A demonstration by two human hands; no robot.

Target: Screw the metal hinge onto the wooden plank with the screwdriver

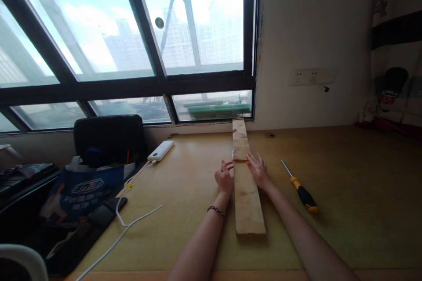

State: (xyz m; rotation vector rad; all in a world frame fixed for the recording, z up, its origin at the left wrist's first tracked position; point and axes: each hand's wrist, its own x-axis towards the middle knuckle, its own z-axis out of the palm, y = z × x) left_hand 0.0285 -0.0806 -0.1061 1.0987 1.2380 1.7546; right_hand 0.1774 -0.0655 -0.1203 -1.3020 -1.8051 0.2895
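Note:
Two wooden boards lie end to end on the table, a longer near board (247,202) and a far board (240,136) reaching toward the window. A small metal piece, perhaps a hinge (233,153), shows at the left edge by their seam. My left hand (224,178) is beside the seam, its fingers partly curled and their tips close to the boards' left edge. Whatever those fingers may pinch is too small to make out. Against the right edge at the seam rests my right hand (259,171), fingers stretched out. To its right lies a yellow-and-black screwdriver (301,191).
A white power bank (161,151) with a white cable (132,224) sits on the table's left side. Past the left edge are a black chair (108,134) and a blue bag (85,193). The window and wall sockets (306,77) stand behind the table (356,210).

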